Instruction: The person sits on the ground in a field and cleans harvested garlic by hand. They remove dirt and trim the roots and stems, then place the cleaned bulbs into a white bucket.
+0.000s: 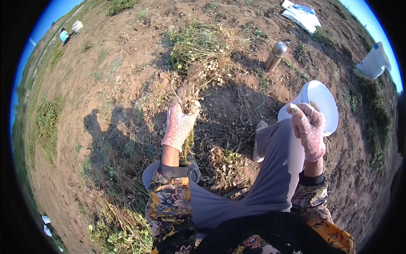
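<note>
My left hand (182, 122), in a pink and white patterned glove, grips a bunch of uprooted peanut plants (189, 104) by the root end, with stems hanging below the fist. My right hand (307, 128), in a matching soiled glove, is closed, and a pale piece, seemingly a peanut pod (293, 107), sticks out at the fingertips. It is raised in front of a white plastic bucket (331, 111) that leans beside my right knee. Inside the bucket a little brownish matter shows, partly hidden by the hand. A heap of peanut plants with pods (199, 47) lies ahead on the soil.
A metal vacuum flask (276, 56) stands beyond the bucket. White sacks (301, 16) lie at the upper right, and another pale sack (375, 61) stands at far right. More pulled plants (120, 225) lie at lower left. A distant person (64, 35) is beside a filled sack (77, 26).
</note>
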The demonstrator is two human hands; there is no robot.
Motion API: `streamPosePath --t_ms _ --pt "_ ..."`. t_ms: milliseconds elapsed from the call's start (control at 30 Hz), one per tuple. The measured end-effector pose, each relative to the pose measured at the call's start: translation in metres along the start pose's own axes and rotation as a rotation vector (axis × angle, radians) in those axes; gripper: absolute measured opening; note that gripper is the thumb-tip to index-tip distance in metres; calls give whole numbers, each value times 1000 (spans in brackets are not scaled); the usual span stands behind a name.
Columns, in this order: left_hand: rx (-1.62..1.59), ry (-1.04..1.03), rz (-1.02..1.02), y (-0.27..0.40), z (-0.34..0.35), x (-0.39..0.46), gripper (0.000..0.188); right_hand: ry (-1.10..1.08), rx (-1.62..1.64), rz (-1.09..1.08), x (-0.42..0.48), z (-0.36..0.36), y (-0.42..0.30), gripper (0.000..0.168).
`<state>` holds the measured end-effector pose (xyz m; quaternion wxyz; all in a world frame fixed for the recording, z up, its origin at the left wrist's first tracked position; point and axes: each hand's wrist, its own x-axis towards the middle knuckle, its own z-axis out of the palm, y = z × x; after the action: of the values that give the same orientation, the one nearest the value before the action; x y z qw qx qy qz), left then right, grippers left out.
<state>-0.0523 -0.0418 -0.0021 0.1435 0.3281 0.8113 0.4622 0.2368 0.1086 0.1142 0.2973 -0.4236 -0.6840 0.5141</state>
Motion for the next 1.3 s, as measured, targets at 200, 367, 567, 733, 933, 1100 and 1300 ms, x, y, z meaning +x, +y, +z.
streamPosePath --t_ms 200,367,567,733,933,1100,1300 --pt "-388 -191 -57 29 7 -13 20 466 -1192 -258 82 -157 96 32" --pt "120 -154 158 27 27 -8 29 110 61 -19 30 -25 53 28" --pt "318 -351 148 37 58 -47 51 -347 -158 -261 4 116 74 30" --pt "467 -265 322 22 64 -52 41 -478 -422 -297 -6 94 86 31" --pt "713 -131 212 10 70 -37 27 -852 -166 -479 -68 78 63 22" --pt "567 555 414 0 2 -26 42 -64 -147 -189 -34 -24 33 17" --pt "558 1001 277 36 -160 -100 32 452 -1166 -123 86 -187 148 43"
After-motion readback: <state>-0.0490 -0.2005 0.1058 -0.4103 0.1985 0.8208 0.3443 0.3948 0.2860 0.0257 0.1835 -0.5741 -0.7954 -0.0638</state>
